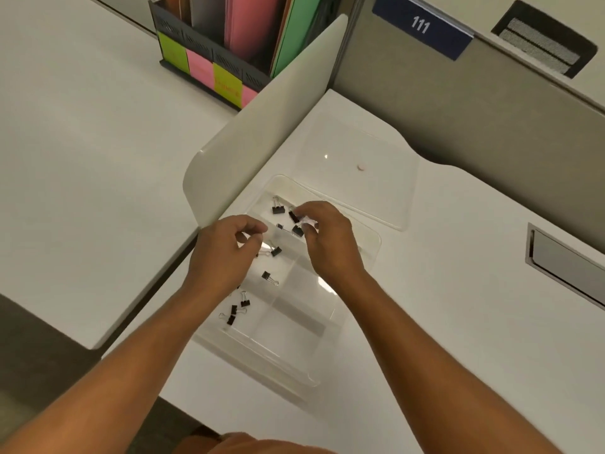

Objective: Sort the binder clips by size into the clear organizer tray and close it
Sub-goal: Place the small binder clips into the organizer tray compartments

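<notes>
At the middle of the view, on the white bench (458, 306), the tray (294, 326) lies open, its long axis running from about seven to one o'clock. Its lid (357, 178) is swung back flat on the bench toward one o'clock, so closing has not begun.

Both hands work over the far half of the tray. The right hand (327, 237) has its fingers curled and pinching a black clip (297, 229), perhaps two at once; motion blur keeps me from counting. The left hand (226, 253) sits at nine o'clock from it with the fingers bent inward, thumb meeting fingertips. It may be pinching a small clip or a wire handle, but I cannot tell what, if anything, is between them.

Clips are spread along the tray's left side. One lies alone at the far end (277, 207), at eleven o'clock from the right hand. One sits just beside the left fingertips (275, 251), another further toward the person (266, 276), and a loose cluster (236, 311) lies at the near left, partly under the left forearm. The compartments on the tray's right side look bare, though the clear plastic makes the dividers hard to follow.

I judge the sorting to be in mid-course: clips are already inside the tray, but whether each group is matched by size is too small to read. Left to do, as I see it: place the clips in hand, settle any strays, then fold the lid over and press it shut.
</notes>
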